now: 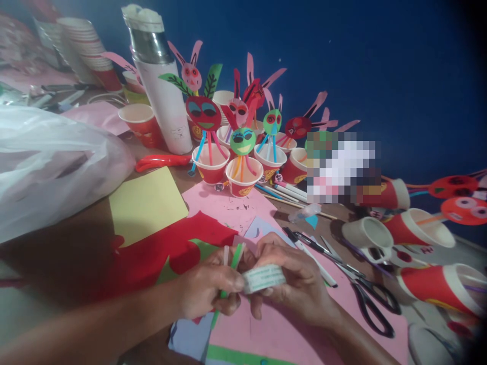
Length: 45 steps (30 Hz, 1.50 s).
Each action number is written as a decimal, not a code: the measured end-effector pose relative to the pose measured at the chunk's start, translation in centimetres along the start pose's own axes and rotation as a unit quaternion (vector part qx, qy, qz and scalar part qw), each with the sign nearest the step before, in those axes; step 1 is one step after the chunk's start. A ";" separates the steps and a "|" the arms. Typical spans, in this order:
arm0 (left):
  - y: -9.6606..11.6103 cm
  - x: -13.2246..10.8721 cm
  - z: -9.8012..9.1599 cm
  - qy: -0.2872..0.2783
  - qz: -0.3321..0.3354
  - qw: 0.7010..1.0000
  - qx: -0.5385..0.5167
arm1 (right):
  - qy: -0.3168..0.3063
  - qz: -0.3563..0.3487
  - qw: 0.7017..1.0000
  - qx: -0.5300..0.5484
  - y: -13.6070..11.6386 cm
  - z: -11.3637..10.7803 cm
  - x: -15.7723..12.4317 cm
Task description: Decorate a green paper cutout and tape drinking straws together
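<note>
My left hand [205,284] pinches a green straw [237,256] and a pale straw [226,255], whose upper ends stick up past the fingers. A roll of clear tape [266,279] with printing on its core is gripped in my right hand [304,286]. The two hands meet over the paper, and the roll touches the left fingertips. Whether a strip of tape is on the straws cannot be made out. Under the hands lie pink paper [243,334] and red paper [146,266] with cut-out edges. Scissors [365,291] rest to the right.
Paper cups [244,177] with straw-legged paper faces [203,112] stand at the back. A white flask [162,96], a plastic bag [53,167] and yellow paper [148,205] are at left. More cups [433,286] lie tipped at right, near a mug [367,235] and a marker [319,266].
</note>
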State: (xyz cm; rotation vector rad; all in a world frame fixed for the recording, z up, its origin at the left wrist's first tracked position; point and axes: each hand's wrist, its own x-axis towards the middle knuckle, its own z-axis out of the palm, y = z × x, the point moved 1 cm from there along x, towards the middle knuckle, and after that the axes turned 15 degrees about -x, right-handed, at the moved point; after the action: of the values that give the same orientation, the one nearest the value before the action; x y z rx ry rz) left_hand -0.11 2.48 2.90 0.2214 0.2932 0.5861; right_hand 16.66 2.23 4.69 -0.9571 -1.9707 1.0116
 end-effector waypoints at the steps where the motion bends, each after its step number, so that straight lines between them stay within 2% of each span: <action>1: 0.0 0.0 0.1 -0.002 -0.001 1.000 0.001 | 0.000 0.009 1.000 -0.002 0.0 0.0 -0.1; 4: 0.0 0.1 0.0 0.002 -0.009 1.000 0.009 | 0.008 0.004 1.000 -0.027 -0.1 0.0 0.1; 8: -0.1 0.1 0.0 0.022 -0.018 0.999 0.025 | 0.002 -0.064 0.995 -0.079 -0.8 -0.3 0.7; 11: -0.1 0.1 0.2 0.037 -0.017 0.999 0.012 | -0.016 -0.090 0.990 -0.111 -1.2 -0.4 0.9; 15: -0.1 0.2 0.4 0.052 -0.013 0.999 0.009 | -0.040 -0.095 0.986 -0.130 -1.2 -0.3 0.8; 27: -0.3 0.1 0.0 0.106 0.002 0.994 0.013 | -0.035 -0.090 0.976 -0.195 -0.8 0.1 0.5; 32: -0.3 0.1 -0.3 0.098 0.004 0.995 0.011 | -0.031 -0.092 0.975 -0.201 -0.6 0.2 0.5; 39: -0.2 0.0 -0.6 0.081 -0.002 0.997 0.020 | -0.035 -0.059 0.979 -0.194 -0.9 -0.1 0.6; 45: 0.0 0.1 -0.4 0.043 -0.005 0.999 -0.009 | 0.017 -0.031 0.980 -0.197 -1.0 0.0 0.6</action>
State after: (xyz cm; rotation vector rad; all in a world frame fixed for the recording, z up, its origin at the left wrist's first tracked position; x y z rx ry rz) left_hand -0.22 2.56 2.49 0.1778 0.3722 0.5895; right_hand 16.14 2.33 5.72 -1.1059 -2.2023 0.5726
